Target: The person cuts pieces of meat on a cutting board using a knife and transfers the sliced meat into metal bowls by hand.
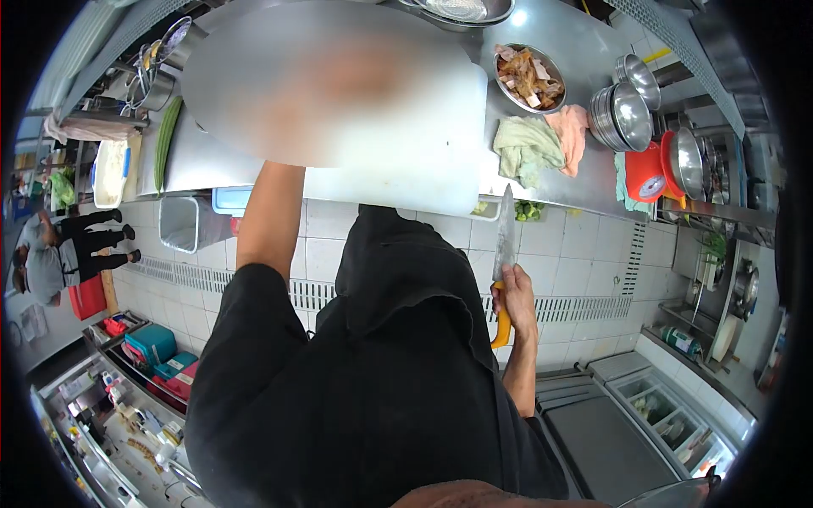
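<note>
Gripping knife (506, 229) in right hand (516, 298), with fingers wrapped around yellow handle, off to right of body and away from white cutting board (398, 173), blade pointing up toward front edge of surface (593, 51) near green cloth (529, 148). Holding left arm (273, 203) over surface and into big blurred patch covering part of board; cannot tell state of left fingers, hidden by blur. Also seeing, right of board, bowl (535, 110) of food pieces, pink cloth (571, 140) against green one, stacked metal bowls (631, 118), red scale (645, 173); far left, long green vegetable (168, 144).
</note>
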Motion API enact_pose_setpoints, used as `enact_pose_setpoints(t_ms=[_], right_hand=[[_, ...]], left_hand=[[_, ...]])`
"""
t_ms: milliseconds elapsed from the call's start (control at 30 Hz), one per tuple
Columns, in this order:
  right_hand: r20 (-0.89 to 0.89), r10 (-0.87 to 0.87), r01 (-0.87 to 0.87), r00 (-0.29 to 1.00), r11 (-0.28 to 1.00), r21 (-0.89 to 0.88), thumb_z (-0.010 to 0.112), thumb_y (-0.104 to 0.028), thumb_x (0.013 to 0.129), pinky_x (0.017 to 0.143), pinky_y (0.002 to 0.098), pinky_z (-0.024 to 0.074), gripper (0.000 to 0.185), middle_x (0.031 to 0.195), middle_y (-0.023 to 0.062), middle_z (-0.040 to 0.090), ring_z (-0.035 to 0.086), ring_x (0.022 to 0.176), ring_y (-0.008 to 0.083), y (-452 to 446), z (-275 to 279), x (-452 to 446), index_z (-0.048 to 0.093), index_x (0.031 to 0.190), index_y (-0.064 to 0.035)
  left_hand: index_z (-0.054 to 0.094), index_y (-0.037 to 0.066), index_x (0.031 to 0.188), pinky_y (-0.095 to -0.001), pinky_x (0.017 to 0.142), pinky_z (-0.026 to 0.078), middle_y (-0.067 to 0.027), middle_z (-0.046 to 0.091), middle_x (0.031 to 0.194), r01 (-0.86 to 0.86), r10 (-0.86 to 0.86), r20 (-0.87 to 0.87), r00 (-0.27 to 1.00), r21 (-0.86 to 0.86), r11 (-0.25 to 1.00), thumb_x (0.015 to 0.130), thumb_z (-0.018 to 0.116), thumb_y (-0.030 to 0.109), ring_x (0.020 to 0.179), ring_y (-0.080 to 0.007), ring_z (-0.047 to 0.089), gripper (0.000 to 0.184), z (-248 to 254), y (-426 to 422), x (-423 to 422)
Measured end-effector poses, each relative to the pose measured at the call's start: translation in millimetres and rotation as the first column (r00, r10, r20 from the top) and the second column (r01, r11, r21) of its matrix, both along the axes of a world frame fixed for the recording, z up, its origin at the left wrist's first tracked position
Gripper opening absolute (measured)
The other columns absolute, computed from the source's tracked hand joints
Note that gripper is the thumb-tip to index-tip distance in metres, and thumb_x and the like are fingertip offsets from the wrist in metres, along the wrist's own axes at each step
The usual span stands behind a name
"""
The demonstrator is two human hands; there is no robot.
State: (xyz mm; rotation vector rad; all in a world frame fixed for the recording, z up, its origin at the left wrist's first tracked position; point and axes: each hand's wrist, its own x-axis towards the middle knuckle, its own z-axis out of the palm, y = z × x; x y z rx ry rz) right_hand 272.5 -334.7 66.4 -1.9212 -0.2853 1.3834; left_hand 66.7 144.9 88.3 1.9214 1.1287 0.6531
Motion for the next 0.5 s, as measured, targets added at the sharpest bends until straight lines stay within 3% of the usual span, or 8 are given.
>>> enact_pose_setpoints(t_ms=[33,133,167,300,400,433,500], right_hand=[[-0.004,0.009,-0.009,1.0,1.0,0.007,0.044,-0.034,0.11,0.037,0.0277,0.0428,0.03,0.061,0.0045,0.053,0.048,0.039,0.0127,-1,-3,0,0.044,0.096,-0.0077],[0.008,0.061,-0.061,0.998,0.998,0.018,0.045,-0.032,0.11,0.04,0.0285,0.0425,0.031,0.062,0.0054,0.054,0.048,0.041,0.0128,7,-3,-2,0.047,0.095,-0.0054],[0.015,0.081,-0.081,0.997,0.997,0.016,0.045,-0.031,0.11,0.041,0.0287,0.0423,0.031,0.062,0.0059,0.054,0.049,0.041,0.0128,11,-2,-3,0.048,0.094,-0.0043],[0.062,0.198,-0.201,0.978,0.978,0.048,0.046,-0.033,0.109,0.043,0.0294,0.0414,0.034,0.063,0.0066,0.056,0.051,0.043,0.0132,32,1,-3,0.051,0.094,-0.0031],[0.189,0.283,-0.3,0.94,0.952,0.063,0.047,-0.032,0.108,0.047,0.033,0.043,0.035,0.066,0.0107,0.059,0.054,0.047,0.0164,55,5,-8,0.054,0.094,-0.0005],[0.312,0.368,-0.384,0.876,0.923,-0.012,0.045,-0.03,0.108,0.052,0.0418,0.0485,0.036,0.069,0.0207,0.063,0.062,0.051,0.03,67,8,-11,0.055,0.097,0.0024],[0.542,0.447,-0.525,0.712,0.851,-0.014,0.044,-0.027,0.108,0.058,0.0489,0.0505,0.035,0.072,0.0276,0.064,0.065,0.059,0.0406,85,3,-23,0.056,0.098,0.0044]], left_hand=[[0.073,0.002,0.104,-0.0211,0.082,0.049,-0.0023,0.069,0.109,0.035,-0.034,0.167,0.985,-0.005,0.999,0.079,0.064,-0.013,0.093,-0.0081,0.062,0.031,-2,-8,-4],[0.071,0.001,0.103,-0.0216,0.084,0.049,-0.0039,0.065,0.121,0.076,-0.023,0.41,0.912,-0.113,0.991,0.078,0.064,-0.016,0.097,-0.0081,0.06,0.031,2,-48,-13],[0.069,0.002,0.107,-0.0224,0.086,0.049,-0.0056,0.061,0.127,0.074,-0.015,0.371,0.928,-0.146,0.987,0.078,0.065,-0.017,0.1,-0.0093,0.06,0.035,0,-57,-18],[0.066,0.002,0.113,-0.0249,0.085,0.051,-0.005,0.063,0.123,0.167,-0.066,0.456,0.887,-0.185,0.968,0.079,0.064,-0.016,0.099,-0.0107,0.061,0.039,-15,-101,-25],[0.066,0.002,0.115,-0.0254,0.086,0.051,-0.0039,0.064,0.12,0.21,-0.116,0.346,0.931,-0.25,0.945,0.082,0.063,-0.014,0.1,-0.0111,0.062,0.037,-39,-132,-25],[0.066,0.0,0.118,-0.0277,0.091,0.053,-0.0072,0.066,0.122,0.197,-0.134,0.218,0.967,-0.303,0.932,0.082,0.061,-0.011,0.104,-0.0154,0.065,0.038,-45,-141,-26],[0.067,-0.001,0.12,-0.0293,0.095,0.054,-0.0097,0.066,0.125,0.149,-0.149,0.018,0.989,-0.233,0.961,0.082,0.059,-0.01,0.106,-0.0184,0.066,0.04,-56,-157,-29]])
